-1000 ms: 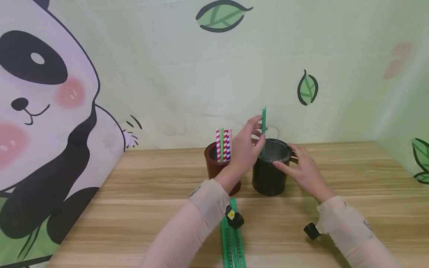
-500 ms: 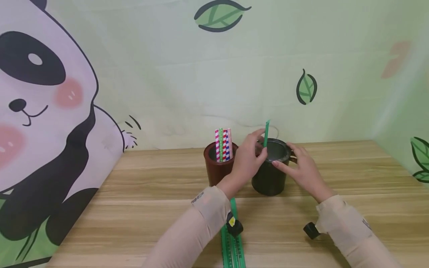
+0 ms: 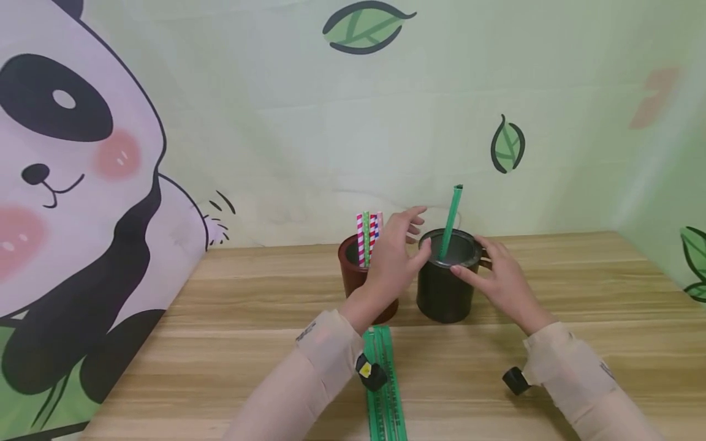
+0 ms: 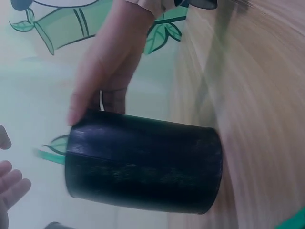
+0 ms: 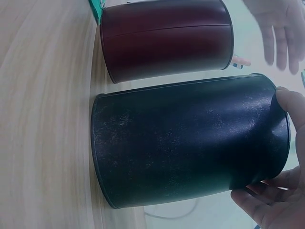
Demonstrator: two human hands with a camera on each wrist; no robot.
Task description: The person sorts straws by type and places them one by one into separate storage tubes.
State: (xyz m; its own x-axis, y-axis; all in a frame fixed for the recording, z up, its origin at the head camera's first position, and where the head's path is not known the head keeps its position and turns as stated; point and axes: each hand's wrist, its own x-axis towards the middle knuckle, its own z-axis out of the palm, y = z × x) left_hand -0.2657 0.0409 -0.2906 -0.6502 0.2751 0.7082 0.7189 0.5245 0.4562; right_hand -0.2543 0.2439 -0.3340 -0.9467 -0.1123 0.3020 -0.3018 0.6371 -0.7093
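Observation:
A slim green wrapped straw [image 3: 451, 217] leans in the black cylindrical cup [image 3: 444, 297], its upper part above the rim. My right hand [image 3: 503, 282] grips the cup at its upper right, the thumb at the near rim and the fingers round the far side, as the right wrist view confirms. My left hand [image 3: 393, 254] hovers left of the cup's rim, apart from the straw, with nothing in its fingers. Behind that hand stands a reddish-brown cup [image 3: 353, 275] holding several striped and dotted straws [image 3: 361, 236]; part of it is hidden.
Several more green wrapped straws [image 3: 388, 392] lie side by side on the wooden table [image 3: 265, 306], partly under my left forearm. A backdrop with a printed panda [image 3: 132, 245] and leaves rises behind the table.
My left hand has lowered the green straw into the black cup, let it go and drawn back left. The straw now tilts right. My right hand stays at the cup.

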